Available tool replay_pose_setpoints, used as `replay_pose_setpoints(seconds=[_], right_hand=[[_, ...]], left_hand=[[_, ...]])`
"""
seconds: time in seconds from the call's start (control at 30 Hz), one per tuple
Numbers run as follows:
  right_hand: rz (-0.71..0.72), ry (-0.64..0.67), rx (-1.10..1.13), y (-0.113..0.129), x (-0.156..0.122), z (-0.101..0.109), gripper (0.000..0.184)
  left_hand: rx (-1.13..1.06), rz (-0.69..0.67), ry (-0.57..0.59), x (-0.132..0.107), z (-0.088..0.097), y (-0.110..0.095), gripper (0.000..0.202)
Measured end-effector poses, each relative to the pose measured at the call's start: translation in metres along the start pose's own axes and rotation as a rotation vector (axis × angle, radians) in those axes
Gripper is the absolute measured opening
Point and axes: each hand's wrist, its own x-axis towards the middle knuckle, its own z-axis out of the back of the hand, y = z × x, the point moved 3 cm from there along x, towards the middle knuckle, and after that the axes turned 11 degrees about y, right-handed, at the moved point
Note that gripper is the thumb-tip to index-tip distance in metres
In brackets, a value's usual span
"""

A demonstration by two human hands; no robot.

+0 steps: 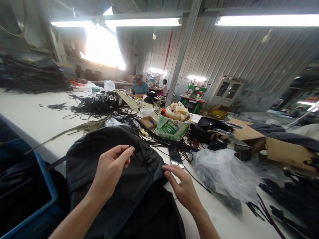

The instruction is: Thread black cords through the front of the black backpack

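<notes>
A black fabric bag lies on the white table in front of me. My left hand hovers over the bag, thumb and fingers pinched on the end of a thin black cord that runs down to a small black toggle on the bag. My right hand rests at the bag's right edge with its fingers curled lightly; the fingertips touch the fabric, and I cannot make out anything held in them.
A clear plastic bag of dark parts lies right of my hands. Behind the bag are tangled black cords, a green bag of tan strap rolls and brown cardboard. A blue bin stands at left. Two people sit at far benches.
</notes>
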Motion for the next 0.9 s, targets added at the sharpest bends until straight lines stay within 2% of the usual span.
replay_pose_setpoints(seconds=[0.07,0.13,0.27,0.33,0.43,0.5,0.6,0.73,0.8,0.9], right_hand=[[0.013,0.082,0.009,-0.001,0.001,-0.009,0.03],[0.004,0.123,0.007,-0.005,0.001,-0.015,0.031],[0.022,0.066,-0.069,-0.012,0.0,-0.006,0.032],[0.057,0.138,-0.14,-0.015,0.001,0.001,0.035],[0.087,0.279,-0.226,-0.024,0.001,0.007,0.041],[0.117,0.242,-0.266,-0.033,0.001,0.009,0.033],[0.154,0.187,-0.325,-0.046,0.001,0.004,0.036],[0.105,0.218,-0.372,-0.055,0.002,-0.002,0.038],[0.083,0.267,-0.381,-0.045,0.001,0.0,0.041],[0.038,0.352,-0.399,-0.002,0.003,0.001,0.039]], left_hand=[[-0.013,-0.024,0.003,-0.006,0.001,-0.013,0.045],[0.028,-0.043,0.057,-0.018,0.002,-0.021,0.043],[0.171,-0.113,0.115,-0.052,0.01,-0.022,0.037],[0.21,-0.093,0.089,-0.069,0.02,-0.01,0.036],[0.307,-0.048,0.045,-0.084,0.041,0.021,0.035],[0.414,-0.035,0.053,-0.088,0.055,0.045,0.036],[0.507,-0.039,-0.056,-0.094,0.072,0.074,0.034],[0.541,-0.054,-0.108,-0.11,0.074,0.095,0.029],[0.52,-0.05,-0.134,-0.118,0.072,0.101,0.028],[0.42,-0.006,-0.177,-0.122,0.068,0.101,0.032]])
